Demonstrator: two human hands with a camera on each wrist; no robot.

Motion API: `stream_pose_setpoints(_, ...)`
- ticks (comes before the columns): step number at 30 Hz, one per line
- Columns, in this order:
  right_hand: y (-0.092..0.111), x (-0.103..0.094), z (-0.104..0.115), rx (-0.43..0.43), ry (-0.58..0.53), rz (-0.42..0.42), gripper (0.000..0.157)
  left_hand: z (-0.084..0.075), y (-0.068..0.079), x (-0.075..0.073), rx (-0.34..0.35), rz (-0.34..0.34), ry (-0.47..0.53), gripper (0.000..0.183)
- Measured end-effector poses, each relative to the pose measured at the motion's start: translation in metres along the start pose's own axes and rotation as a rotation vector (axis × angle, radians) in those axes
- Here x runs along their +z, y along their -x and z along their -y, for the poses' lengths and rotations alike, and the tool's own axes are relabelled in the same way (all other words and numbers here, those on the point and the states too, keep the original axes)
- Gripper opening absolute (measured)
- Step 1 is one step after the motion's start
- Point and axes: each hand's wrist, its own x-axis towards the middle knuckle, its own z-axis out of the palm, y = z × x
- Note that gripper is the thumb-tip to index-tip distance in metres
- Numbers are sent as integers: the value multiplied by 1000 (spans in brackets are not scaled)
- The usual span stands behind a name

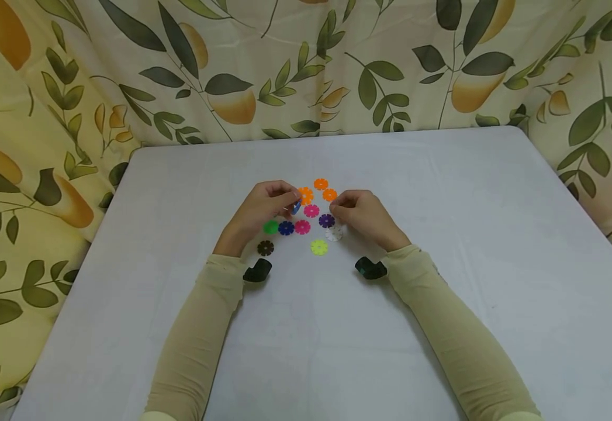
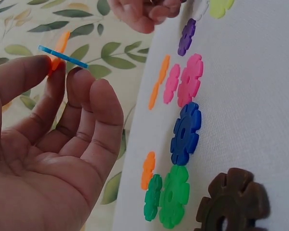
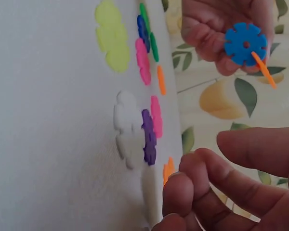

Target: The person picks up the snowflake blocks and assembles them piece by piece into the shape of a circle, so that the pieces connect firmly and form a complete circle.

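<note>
Between thumb and fingertips, my left hand (image 1: 260, 210) pinches an orange flower-shaped disc (image 1: 306, 195) that is slotted into a blue notched disc (image 3: 245, 44). The joined pair is held above the table, the two discs crossing at an angle in the left wrist view. My right hand (image 1: 366, 216) hovers to the right of the scattered discs, nearest the purple disc (image 1: 327, 221) and the whitish disc (image 1: 334, 234). In the right wrist view its thumb stands apart from the loosely bent fingers, with nothing between them.
On the white table (image 1: 306, 351) lie two pink discs, one a pink disc (image 1: 303, 227), plus a dark blue disc (image 1: 286, 228), green disc (image 1: 270, 227), brown disc (image 1: 265, 248), yellow disc (image 1: 319, 247) and an orange disc (image 1: 321, 184). A leaf-patterned curtain (image 1: 284, 70) hangs behind.
</note>
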Motion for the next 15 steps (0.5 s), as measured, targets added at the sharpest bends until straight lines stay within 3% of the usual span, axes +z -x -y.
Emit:
stream_pose_setpoints(5,-2,3,-2,9,113,21,21,2,-1,1,-17,-19,0,20)
stream_pose_setpoints(15,-3,9,-2,-22,185,67,22,5,-2,0,-3,-19,38,18)
